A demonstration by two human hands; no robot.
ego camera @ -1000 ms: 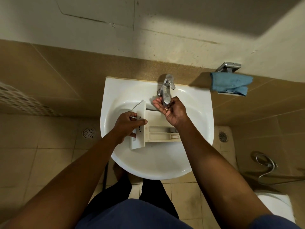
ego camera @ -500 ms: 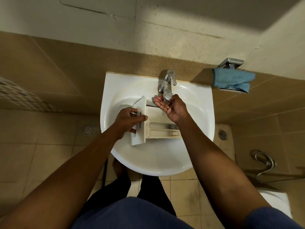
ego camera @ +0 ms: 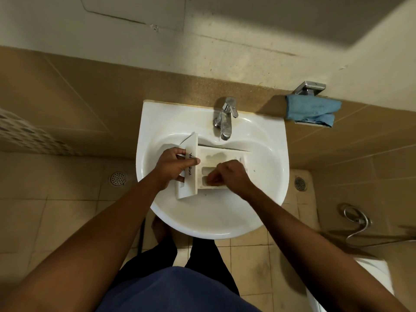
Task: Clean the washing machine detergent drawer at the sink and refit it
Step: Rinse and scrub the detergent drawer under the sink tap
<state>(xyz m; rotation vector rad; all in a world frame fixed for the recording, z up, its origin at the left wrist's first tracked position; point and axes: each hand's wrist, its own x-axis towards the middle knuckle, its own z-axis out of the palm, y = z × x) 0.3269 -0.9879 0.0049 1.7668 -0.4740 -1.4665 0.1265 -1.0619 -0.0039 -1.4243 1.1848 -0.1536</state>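
The left hand (ego camera: 173, 168) grips the detergent drawer (ego camera: 216, 156) by its front panel, steadying it at the middle of the sink (ego camera: 213, 218) so the right hand (ego camera: 233, 174), fingers curled (holding anything, I cannot tell), scrubs a compartment.

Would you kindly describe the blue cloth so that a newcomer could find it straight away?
Find the white ceramic sink fixed to the tan tiled wall, then look past its chrome tap to the right. There a folded blue cloth lies on a small chrome holder; it is the only blue, soft thing on that wall.
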